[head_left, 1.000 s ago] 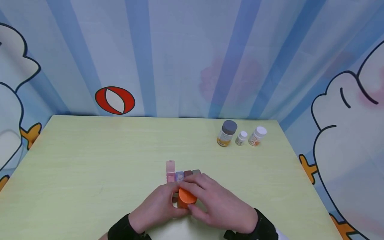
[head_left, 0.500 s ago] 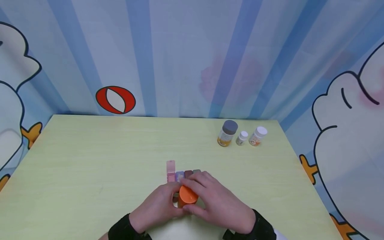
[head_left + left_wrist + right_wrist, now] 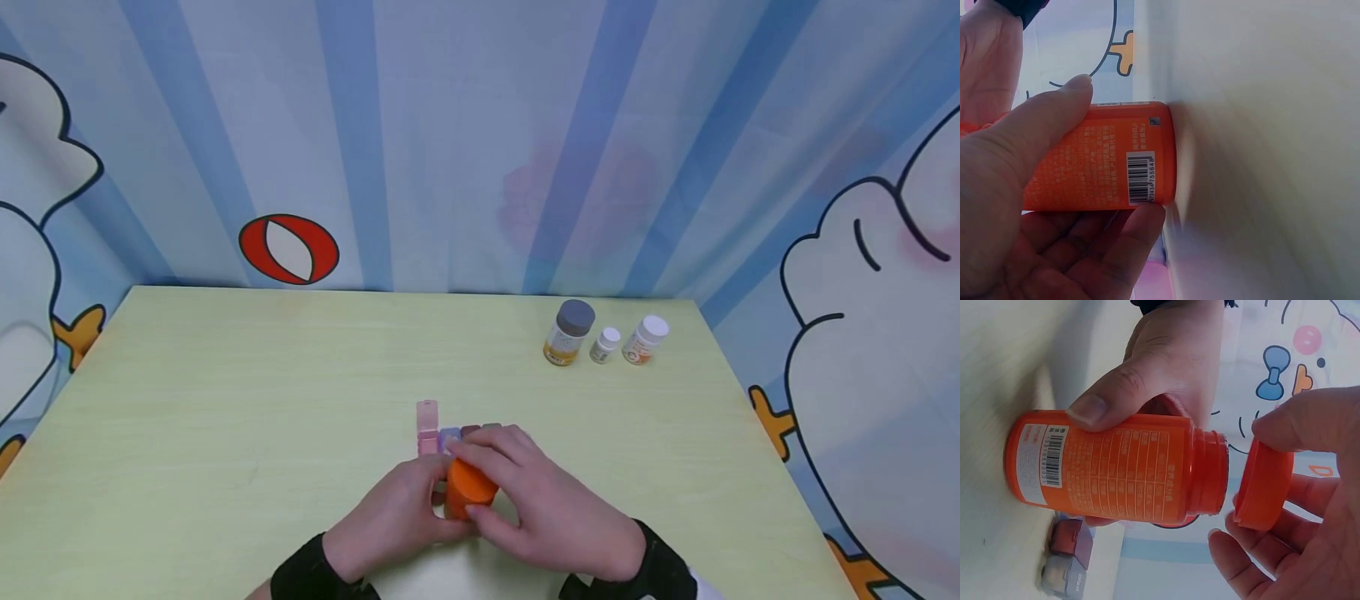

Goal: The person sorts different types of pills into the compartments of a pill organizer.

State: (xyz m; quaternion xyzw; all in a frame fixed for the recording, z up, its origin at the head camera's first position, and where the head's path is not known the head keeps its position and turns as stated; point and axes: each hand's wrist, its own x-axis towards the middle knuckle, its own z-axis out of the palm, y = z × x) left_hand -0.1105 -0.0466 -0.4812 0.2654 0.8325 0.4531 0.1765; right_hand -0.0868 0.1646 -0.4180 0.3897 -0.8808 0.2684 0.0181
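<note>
My left hand [image 3: 397, 508] grips an upright orange pill bottle [image 3: 1116, 469] by its body, thumb on one side and fingers on the other. The bottle base is down at the tabletop in the left wrist view. Between thumb and fingers, my right hand [image 3: 543, 508] pinches the round orange cap [image 3: 1266, 484]. In the right wrist view a gap separates the cap from the bottle's threaded neck. Just beyond the hands is a row of small coloured pill boxes: a pink one [image 3: 427, 425] with its lid raised, then purple, maroon and grey ones, partly hidden by my right fingers.
Toward the back right of the table [image 3: 262, 392] stand a grey-capped bottle [image 3: 567, 333], a tiny white-capped bottle [image 3: 604, 345] and another white-capped bottle [image 3: 645, 340]. A printed blue striped curtain [image 3: 450, 150] hangs behind the table.
The orange cap has risen slightly away from my body, and my right hand has shifted a little with it. My left hand stays on the bottle.
</note>
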